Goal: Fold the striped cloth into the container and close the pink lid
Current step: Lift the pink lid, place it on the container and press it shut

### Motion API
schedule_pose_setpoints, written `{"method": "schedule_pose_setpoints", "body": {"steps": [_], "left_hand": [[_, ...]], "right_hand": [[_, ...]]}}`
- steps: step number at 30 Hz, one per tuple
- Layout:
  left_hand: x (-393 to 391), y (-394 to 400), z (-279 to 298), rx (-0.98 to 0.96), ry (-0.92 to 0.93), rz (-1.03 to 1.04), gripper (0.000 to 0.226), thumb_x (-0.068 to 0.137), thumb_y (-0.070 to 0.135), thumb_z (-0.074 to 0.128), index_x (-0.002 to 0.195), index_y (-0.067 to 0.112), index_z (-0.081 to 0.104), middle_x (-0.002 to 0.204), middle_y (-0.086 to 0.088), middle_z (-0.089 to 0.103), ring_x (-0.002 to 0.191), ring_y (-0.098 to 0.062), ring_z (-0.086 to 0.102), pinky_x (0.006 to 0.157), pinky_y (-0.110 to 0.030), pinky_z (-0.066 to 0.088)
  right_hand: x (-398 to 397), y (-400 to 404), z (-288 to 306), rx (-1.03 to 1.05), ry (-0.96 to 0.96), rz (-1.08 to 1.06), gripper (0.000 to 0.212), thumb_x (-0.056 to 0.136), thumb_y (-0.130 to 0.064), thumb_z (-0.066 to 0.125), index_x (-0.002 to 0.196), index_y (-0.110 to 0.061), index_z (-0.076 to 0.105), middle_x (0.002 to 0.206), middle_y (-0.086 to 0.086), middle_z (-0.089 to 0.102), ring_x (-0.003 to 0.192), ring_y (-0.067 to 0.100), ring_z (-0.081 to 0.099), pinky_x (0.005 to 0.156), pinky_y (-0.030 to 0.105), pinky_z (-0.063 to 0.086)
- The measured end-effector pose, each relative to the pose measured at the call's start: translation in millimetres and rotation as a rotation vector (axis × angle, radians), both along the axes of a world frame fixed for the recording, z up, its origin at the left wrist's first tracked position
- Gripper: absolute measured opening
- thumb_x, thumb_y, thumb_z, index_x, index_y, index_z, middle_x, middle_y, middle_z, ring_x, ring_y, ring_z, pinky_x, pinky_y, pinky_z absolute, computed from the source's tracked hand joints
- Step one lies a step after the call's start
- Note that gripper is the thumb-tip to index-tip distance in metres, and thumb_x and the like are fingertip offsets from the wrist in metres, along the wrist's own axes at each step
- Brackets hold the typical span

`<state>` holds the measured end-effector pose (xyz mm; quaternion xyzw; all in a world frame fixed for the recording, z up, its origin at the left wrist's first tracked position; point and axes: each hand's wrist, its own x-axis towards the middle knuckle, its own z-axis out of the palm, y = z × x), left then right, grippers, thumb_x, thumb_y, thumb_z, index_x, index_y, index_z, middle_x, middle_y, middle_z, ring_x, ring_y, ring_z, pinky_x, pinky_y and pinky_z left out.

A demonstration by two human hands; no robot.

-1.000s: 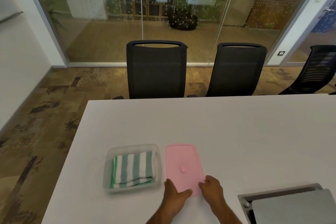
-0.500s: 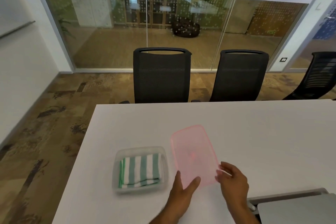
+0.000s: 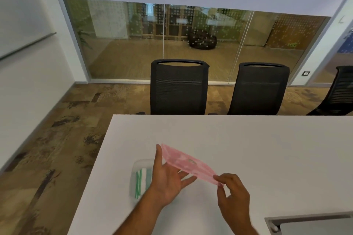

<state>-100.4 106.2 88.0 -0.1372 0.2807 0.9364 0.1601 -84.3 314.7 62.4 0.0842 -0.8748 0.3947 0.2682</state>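
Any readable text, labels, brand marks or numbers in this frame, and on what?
None can be read.
Small green sign behind the glass wall: too blurred to read.
Translucent pink plastic lid, clear plastic container, green-and-white striped cloth: no print visible.

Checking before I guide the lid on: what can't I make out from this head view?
- Container: right half hidden behind the left hand; its rim is blurred.
- Striped cloth: only the left part shows, so its fold cannot be judged.
- Pink lid: motion-blurred, held tilted; the right hand fingers cover its near corner.
- Grey tray: cut off by the bottom-right edge.
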Motion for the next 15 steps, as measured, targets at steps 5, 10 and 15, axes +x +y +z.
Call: {"method": "schedule_pose_setpoints", "body": {"steps": [5,10,15], "left_hand": [[6,-27,6,-0.043,-0.033,0.07,0.059,0.08,0.033,0.069,0.133,0.009,0.057,0.126,-0.026,0.066,0.111,-0.05,0.064,0.089,-0.061,0.056],[12,-51,-1,-0.21,-0.113,0.116,0.059,0.074,-0.001,0.07,0.131,0.005,0.055,0.115,-0.024,0.072,0.101,-0.05,0.069,0.078,-0.052,0.062],[22,-73,-4,-0.381,-0.1,0.116,0.099,0.034,0.017,0.101,0.123,0.013,0.057,0.111,-0.021,0.075,0.098,-0.047,0.071,0.083,-0.056,0.06]], "right_hand": [[-3,-10,-12,0.076,0.055,0.026,0.041,0.057,0.029,0.075,0.082,-0.004,0.078,0.086,0.009,0.066,0.089,0.004,0.056,0.08,0.003,0.043],[-1,-13,-10,0.04,-0.006,0.195,0.047,0.059,0.019,0.073,0.094,-0.012,0.076,0.108,0.004,0.067,0.106,0.006,0.057,0.088,0.014,0.048],[-11,-27,-12,-0.52,-0.427,0.21,0.058,0.075,0.015,0.07,0.118,-0.023,0.063,0.127,-0.001,0.063,0.115,0.013,0.063,0.096,0.032,0.053]]}}
